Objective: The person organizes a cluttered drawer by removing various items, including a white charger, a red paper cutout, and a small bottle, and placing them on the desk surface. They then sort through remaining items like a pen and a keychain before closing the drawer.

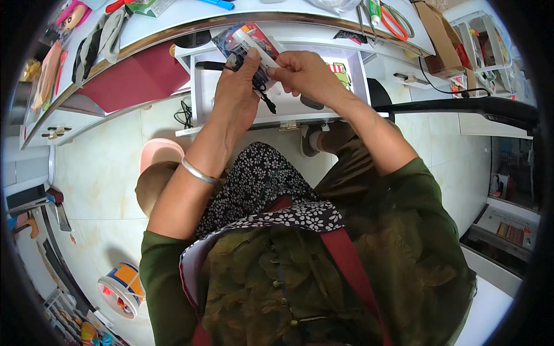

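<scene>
Over an open white drawer, my left hand grips a bundle. The bundle includes a colourful printed packet, a slim white tube-like item and a dark cable. A black rod-like piece sticks out to the left of that hand. With thumb and fingers, my right hand pinches the lower right end of the white item; the exact grip is partly hidden. Beneath my right wrist lies a dark grey object. A green and red cartoon-patterned item shows in the drawer.
The desk top holds orange-handled scissors, a blue pen and grey cloth. A cardboard box and a clear plastic organizer stand right. On the floor are a pink seat-like object and a bucket.
</scene>
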### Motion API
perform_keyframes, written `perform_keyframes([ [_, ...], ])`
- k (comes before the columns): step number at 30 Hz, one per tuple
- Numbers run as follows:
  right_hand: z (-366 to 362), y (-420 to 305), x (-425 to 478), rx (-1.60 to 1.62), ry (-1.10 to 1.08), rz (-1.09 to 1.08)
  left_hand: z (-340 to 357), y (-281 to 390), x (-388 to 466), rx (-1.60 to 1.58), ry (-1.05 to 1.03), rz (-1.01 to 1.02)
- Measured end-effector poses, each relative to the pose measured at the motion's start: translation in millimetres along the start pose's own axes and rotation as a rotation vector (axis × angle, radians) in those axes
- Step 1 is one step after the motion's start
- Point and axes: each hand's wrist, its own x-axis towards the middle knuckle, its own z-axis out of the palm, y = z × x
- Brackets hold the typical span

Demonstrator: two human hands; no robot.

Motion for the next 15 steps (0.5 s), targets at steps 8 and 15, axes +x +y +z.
perform_keyframes([
  [8, -23.3, -7.0, 10.3, 0.028, -0.190, -0.048, -12.3, 5.3, 9.0, -0.065, 0.118, -0.067],
  [15, -46.8, 154.3, 46.1, -0.377, -0.051, 0.190, -3.9, 17.7, 10.6, -0.137, 0.203, -0.054],
])
